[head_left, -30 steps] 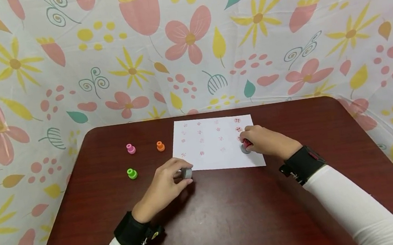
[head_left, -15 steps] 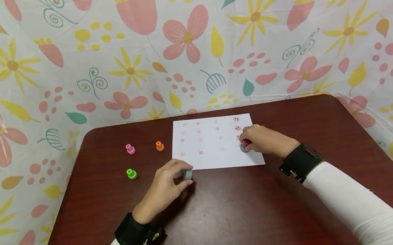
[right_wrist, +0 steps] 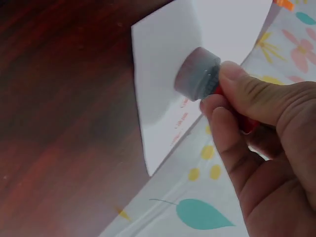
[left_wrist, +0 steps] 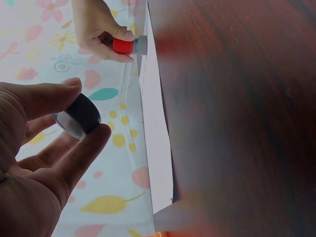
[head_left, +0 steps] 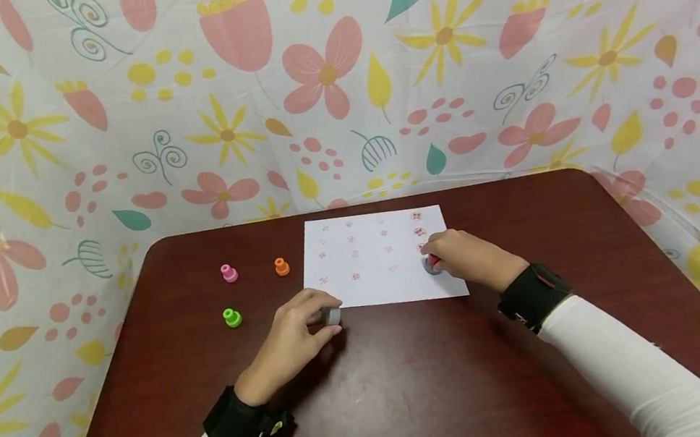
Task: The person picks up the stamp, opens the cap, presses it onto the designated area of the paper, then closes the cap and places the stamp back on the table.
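A stamp [head_left: 432, 267] with a red handle and a grey round base stands over the right part of a white sheet of paper [head_left: 385, 291]. My right hand [head_left: 471, 259] pinches its handle between thumb and fingers, base toward the sheet. By the paper's lower left corner, my left hand [head_left: 292, 333] holds a dark grey round cap [left_wrist: 85, 114] between thumb and fingertips, off the table in the left wrist view. Rows of small faint red prints mark the sheet. A column of bolder red prints [head_left: 419, 232] runs just behind the stamp.
On the left of the dark brown table [head_left: 378, 397] stand three small stamps: pink [head_left: 229, 273], orange [head_left: 281, 266] and green [head_left: 232, 317]. A floral cloth [head_left: 342, 154] hangs behind the table's back edge.
The head view has shifted slightly. Both hands keep their grips, the right on the stamp at the same part of the paper, the left on the cap.
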A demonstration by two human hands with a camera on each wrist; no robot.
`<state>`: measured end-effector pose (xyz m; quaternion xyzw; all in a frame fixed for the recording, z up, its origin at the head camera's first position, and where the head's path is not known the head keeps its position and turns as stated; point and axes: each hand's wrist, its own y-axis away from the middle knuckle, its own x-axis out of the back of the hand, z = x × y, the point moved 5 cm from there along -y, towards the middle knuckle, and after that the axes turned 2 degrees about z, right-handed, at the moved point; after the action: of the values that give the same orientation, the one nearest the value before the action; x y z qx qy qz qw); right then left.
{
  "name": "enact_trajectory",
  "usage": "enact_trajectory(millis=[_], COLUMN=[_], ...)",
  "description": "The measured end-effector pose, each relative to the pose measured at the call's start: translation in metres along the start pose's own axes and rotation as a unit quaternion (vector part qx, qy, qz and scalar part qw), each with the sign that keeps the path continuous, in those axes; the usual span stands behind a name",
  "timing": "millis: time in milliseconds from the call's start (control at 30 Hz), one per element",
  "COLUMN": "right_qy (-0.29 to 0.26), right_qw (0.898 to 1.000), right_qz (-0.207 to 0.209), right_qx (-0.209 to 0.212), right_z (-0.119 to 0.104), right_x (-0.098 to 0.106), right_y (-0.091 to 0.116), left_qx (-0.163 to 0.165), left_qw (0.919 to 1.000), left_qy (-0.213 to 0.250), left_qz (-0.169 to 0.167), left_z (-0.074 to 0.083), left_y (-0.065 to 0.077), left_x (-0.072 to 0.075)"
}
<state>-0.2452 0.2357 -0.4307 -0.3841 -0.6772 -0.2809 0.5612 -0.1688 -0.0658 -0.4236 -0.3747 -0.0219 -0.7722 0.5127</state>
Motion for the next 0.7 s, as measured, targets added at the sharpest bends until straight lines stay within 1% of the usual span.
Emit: enact_trajectory(millis=[167, 267, 433, 567, 700], right_qy=[0.018, 0.017, 0.014, 0.025, 0.035], right_qw=[1.000, 1.000, 1.000, 0.999, 0.999], right_qz=[-0.015, -0.021, -0.017, -0.018, -0.007], right_qx=[-0.003, -0.005, -0.011, -0.017, -0.017], right_z=[-0.0023, -0.0026, -0.0007, -0.0002, -0.0023], right_x=[0.0002, 0.0013, 0.0008, -0.0009, 0.0017], right_y=[-0.0041, -0.0048, -0.0033, -0.0025, 0.0008], left_qx=[0.000, 0.005, 0.005, 0.007, 0.010], left_qw=[1.0000, 1.0000, 0.9999, 0.9997, 0.9996], left_qy=[-0.001, 0.000, 0.003, 0.008, 0.010], left_qz=[0.003, 0.007, 0.014, 0.021, 0.025], left_z=[-0.0019, -0.0040, -0.0031, 0.0006, 0.0027], left_y=[-0.0004, -0.0003, -0.0010, -0.0021, -0.0040], left_x=[-0.0001, -0.0004, 0.0001, 0.0020, 0.0028])
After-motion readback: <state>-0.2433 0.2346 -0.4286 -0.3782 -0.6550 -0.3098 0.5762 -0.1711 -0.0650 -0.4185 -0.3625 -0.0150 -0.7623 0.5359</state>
